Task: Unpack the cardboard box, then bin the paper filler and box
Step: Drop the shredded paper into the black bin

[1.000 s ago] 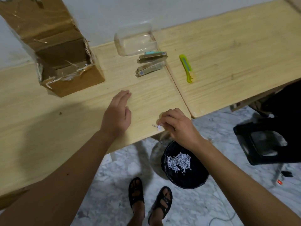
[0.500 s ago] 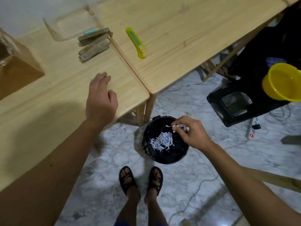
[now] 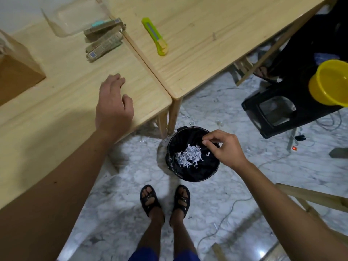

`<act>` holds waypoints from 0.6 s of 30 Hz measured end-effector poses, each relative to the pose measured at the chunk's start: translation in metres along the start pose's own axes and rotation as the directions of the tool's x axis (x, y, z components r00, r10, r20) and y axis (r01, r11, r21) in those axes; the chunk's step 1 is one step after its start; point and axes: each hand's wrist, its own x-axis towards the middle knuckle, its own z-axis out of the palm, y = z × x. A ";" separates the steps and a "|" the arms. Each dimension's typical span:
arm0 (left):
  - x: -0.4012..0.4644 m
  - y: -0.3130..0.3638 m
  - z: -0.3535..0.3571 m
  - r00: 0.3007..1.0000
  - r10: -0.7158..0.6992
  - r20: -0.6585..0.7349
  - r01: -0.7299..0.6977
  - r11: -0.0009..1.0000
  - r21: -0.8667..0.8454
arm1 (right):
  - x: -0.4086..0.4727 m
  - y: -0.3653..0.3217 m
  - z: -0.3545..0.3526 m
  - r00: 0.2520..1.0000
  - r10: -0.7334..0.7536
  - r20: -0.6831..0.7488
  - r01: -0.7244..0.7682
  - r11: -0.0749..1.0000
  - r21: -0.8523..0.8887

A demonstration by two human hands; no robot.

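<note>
1. Black plastic lines the bin [image 3: 170, 147], which stands on the marble floor just ahead of the person's sandalled feet; every place below is given relative to it. A clump of shredded paper filler [image 3: 189, 156] lies inside on the liner, so part of the binning looks done.
2. Directly over the bin's right rim hangs the right hand [image 3: 223, 146], thumb and forefinger tips pinched together. Whether a shred is between them cannot be told; one small white scrap shows just below the fingers [image 3: 206, 142], inside the bin.
3. Around the bin, thin paper strips lie scattered on the floor, so some filler probably remains to be gathered.
4. Left of and beyond the bin, the left hand [image 3: 114, 106] rests over the tabletop [image 3: 56, 113] with loosely curled fingers, holding nothing.
5. Beyond the bin the tabletop corner and its legs stand close to the rim; the gap between is narrow, while the side toward the feet is open floor. Right of the bin a black stool [image 3: 273, 112] and cables crowd the floor.
6. Far beyond, on the tabletop, lie small flat packets [image 3: 103, 42], a clear plastic piece [image 3: 75, 17] and a green utility knife [image 3: 155, 37], likely the unpacked contents and the opening tool.
7. Farthest left of the bin sits the cardboard box [image 3: 17, 72], cut off by the frame edge and not yet binned; its inside is not visible. It looks broad against the bin's mouth, so flattening may be needed.
</note>
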 end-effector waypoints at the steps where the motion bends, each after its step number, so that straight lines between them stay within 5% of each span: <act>1: 0.000 0.000 0.000 1.000 -0.005 0.006 0.005 1.000 -0.003 | 0.001 -0.001 0.000 1.000 0.010 -0.004 -0.010 1.000 0.010; 11: -0.001 -0.017 0.002 0.996 0.089 -0.015 -0.089 0.996 -0.002 | 0.020 -0.044 0.003 0.997 -0.067 -0.039 0.069 0.996 0.056; 18: 0.008 -0.024 -0.021 0.989 -0.052 0.140 0.071 0.989 -0.133 | 0.063 -0.112 0.005 0.981 -0.187 -0.060 0.193 0.972 0.132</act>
